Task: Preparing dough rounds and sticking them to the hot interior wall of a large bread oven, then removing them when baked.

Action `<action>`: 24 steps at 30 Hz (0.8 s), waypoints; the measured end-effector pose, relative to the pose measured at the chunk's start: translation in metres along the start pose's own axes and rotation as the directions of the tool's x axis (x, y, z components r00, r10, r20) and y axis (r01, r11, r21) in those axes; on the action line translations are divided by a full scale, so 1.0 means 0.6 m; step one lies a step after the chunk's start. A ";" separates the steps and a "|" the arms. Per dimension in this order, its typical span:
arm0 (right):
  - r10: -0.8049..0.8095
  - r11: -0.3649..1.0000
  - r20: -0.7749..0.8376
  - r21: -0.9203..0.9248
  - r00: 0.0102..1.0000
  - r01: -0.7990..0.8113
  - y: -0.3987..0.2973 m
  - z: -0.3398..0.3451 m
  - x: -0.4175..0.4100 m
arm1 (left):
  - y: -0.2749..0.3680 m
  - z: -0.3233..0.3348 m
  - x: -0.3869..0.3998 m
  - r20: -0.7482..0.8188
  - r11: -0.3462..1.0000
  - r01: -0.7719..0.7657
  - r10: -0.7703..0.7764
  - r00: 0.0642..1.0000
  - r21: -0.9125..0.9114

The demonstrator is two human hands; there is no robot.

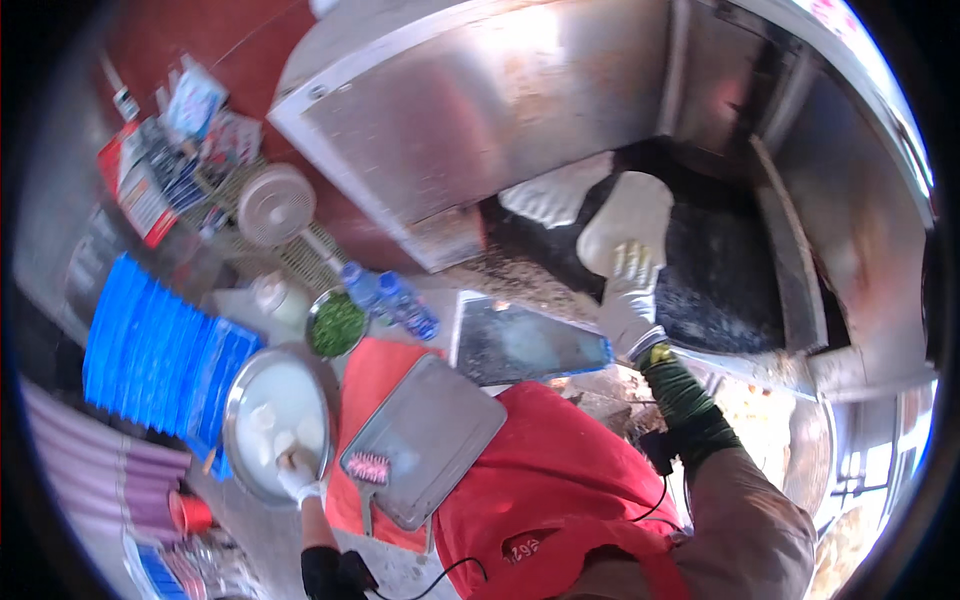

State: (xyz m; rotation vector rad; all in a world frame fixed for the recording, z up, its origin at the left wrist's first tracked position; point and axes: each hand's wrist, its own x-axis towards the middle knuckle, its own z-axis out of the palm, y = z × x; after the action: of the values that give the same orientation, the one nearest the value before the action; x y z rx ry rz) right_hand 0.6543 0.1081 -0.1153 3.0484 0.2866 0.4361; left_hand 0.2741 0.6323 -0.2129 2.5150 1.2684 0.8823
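Note:
My right hand (628, 296), in a white glove with yellowish fingertips, rests with fingers stretched out on the near end of a long flat piece of dough (631, 210). That dough lies on a dark griddle (720, 285) inside a metal enclosure. Left of it is a second flat piece of dough (559, 191) with finger-like ridges along its near edge. My left hand (297, 474), gloved too, dips its fingers into a round metal basin (241, 474) of whitish liquid. Pale lumps (266, 431) show in the basin near those fingers; whether they grip anything is unclear.
A grey tray (442, 435) with a pink-bristled brush (369, 469) lies on a red cloth (375, 367). Beyond are a bowl of chopped greens (337, 324), blue-capped bottles (397, 300) and a dark board (525, 341). Stacked blue crates (150, 345) stand left. Metal panels (525, 105) surround the griddle.

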 end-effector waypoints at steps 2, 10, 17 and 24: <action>-0.001 0.993 0.130 0.120 0.992 -0.015 -0.011 -0.007 -0.017 | -0.015 -0.002 -0.001 0.002 0.999 0.023 -0.023 1.000 -0.048; 0.179 0.983 -0.040 0.047 0.983 -0.177 0.098 0.053 0.172 | 0.023 0.004 0.004 0.043 0.998 0.044 -0.042 0.998 -0.042; 0.136 0.976 0.175 0.146 0.975 -0.162 0.179 0.038 0.255 | 0.008 -0.005 -0.001 0.008 0.998 0.066 -0.066 0.998 -0.013; 0.081 0.995 0.170 0.047 0.982 -0.090 0.032 -0.047 0.217 | 0.026 -0.009 0.001 0.031 0.992 0.123 -0.123 0.992 0.007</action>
State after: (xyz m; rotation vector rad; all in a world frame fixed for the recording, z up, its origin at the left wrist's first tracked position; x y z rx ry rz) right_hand 0.7722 0.1143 -0.0514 3.1336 0.1625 0.1758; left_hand 0.2818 0.6228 -0.2018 2.4145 1.4003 0.8099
